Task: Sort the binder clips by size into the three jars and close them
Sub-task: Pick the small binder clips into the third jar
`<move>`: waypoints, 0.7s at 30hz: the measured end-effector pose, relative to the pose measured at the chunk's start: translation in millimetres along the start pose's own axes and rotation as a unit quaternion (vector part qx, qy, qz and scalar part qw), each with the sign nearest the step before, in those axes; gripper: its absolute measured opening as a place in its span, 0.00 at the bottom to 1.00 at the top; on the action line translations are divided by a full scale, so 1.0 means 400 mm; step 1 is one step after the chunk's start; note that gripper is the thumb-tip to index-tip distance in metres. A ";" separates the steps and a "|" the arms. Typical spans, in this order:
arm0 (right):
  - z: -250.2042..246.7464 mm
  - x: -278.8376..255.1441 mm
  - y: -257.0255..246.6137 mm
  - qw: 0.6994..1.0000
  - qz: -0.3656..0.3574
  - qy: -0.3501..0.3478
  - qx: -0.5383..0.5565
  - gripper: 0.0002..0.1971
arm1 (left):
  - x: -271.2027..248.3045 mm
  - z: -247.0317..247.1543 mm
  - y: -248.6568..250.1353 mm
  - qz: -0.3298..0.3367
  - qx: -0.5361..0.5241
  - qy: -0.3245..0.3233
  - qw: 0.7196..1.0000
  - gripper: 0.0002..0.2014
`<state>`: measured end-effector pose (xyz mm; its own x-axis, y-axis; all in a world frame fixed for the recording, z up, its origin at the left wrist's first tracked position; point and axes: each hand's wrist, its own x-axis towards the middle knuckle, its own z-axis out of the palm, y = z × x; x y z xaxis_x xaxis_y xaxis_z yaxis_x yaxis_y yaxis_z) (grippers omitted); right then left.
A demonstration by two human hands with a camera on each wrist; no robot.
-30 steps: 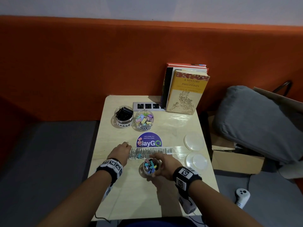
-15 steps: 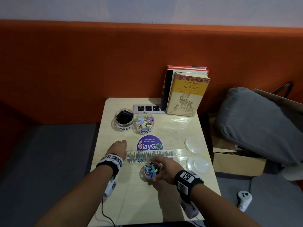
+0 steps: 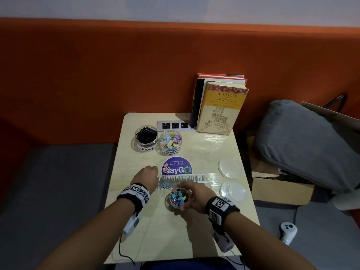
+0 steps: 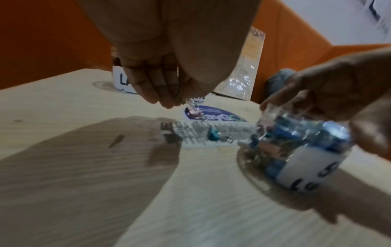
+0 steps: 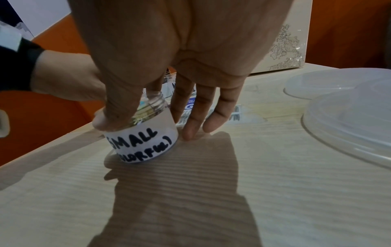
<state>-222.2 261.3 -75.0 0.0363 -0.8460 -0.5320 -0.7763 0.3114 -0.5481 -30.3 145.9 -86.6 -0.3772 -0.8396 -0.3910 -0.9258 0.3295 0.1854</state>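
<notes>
My right hand (image 3: 188, 194) grips the open small jar (image 3: 178, 197), labelled SMALL COLORFUL (image 5: 143, 142), which stands on the table holding several coloured small clips. The thumb is on its left side and the fingers wrap behind it. My left hand (image 3: 156, 172) pinches the wire handle of a small pink clip (image 4: 194, 114) over the purple sticker (image 3: 177, 168). A teal clip (image 3: 165, 185) lies on the table between the hands. The open large jar (image 3: 146, 138) holds black clips, and the open medium jar (image 3: 170, 142) beside it holds pastel ones.
Clear lids (image 3: 229, 168) (image 3: 233, 190) lie at the table's right edge. Books (image 3: 218, 106) and a power strip (image 3: 175, 125) stand at the back. A grey cushion (image 3: 302, 143) and a cardboard box (image 3: 280, 190) lie off to the right.
My left hand has moved right to the pink clip on the sticker and taken hold of its handle. The right hand has kept its grip on the small jar.
</notes>
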 end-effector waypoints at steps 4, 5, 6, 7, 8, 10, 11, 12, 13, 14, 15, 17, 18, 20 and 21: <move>0.001 -0.003 -0.001 1.000 -0.006 0.003 -0.005 0.40 | -0.034 -0.014 0.038 0.091 -0.088 0.034 0.991 0.14; 0.001 -0.003 -0.002 1.000 -0.007 0.003 -0.004 0.40 | -0.043 -0.017 0.047 0.130 -0.096 0.040 0.986 0.12; 0.000 -0.005 -0.002 1.000 -0.008 0.003 -0.003 0.40 | -0.054 -0.019 0.056 0.170 -0.096 0.038 0.980 0.11; 0.000 -0.004 -0.002 1.000 -0.009 0.004 0.000 0.39 | -0.063 -0.018 0.064 0.205 -0.093 0.032 0.974 0.11; 0.000 -0.004 -0.003 1.000 -0.011 0.005 0.002 0.38 | -0.072 -0.016 0.071 0.226 -0.093 0.022 0.970 0.11; 0.003 -0.005 -0.003 1.000 -0.013 0.007 0.006 0.36 | -0.086 -0.009 0.078 0.239 -0.096 0.007 0.966 0.10; 0.003 -0.005 -0.004 1.000 -0.015 0.009 0.007 0.35 | -0.090 -0.005 0.080 0.243 -0.093 0.002 0.965 0.10; 0.003 -0.006 -0.005 1.000 -0.017 0.010 0.007 0.34 | -0.096 -0.002 0.081 0.248 -0.087 -0.007 0.965 0.11; 0.003 -0.007 -0.005 1.000 -0.020 0.009 0.007 0.34 | -0.101 0.001 0.082 0.252 -0.079 -0.016 0.964 0.11; 0.003 -0.008 -0.006 1.000 -0.022 0.008 0.008 0.34 | -0.106 0.003 0.082 0.251 -0.069 -0.023 0.965 0.12; 0.003 -0.008 -0.006 1.000 -0.024 0.008 0.008 0.34 | -0.111 0.006 0.082 0.246 -0.062 -0.022 0.967 0.14; 0.004 -0.010 -0.006 1.000 -0.028 0.012 0.007 0.34 | -0.118 0.008 0.081 0.229 -0.064 -0.008 0.971 0.18; 0.005 -0.011 -0.005 0.999 -0.030 0.015 0.009 0.35 | -0.120 0.009 0.079 0.218 -0.068 -0.004 0.974 0.20; 0.008 -0.011 -0.005 0.999 -0.032 0.017 0.017 0.36 | -0.124 0.012 0.074 0.210 -0.076 -0.016 0.975 0.27; 0.008 -0.010 -0.007 0.999 -0.033 0.018 0.019 0.37 | -0.123 0.015 0.069 0.210 -0.077 -0.027 0.974 0.31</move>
<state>-218.0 265.4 -73.4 0.0641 -0.8802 -0.4703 -0.7479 0.2696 -0.6066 -37.4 199.0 -67.7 -0.7273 -0.6183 -0.2979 -0.6754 0.5678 0.4706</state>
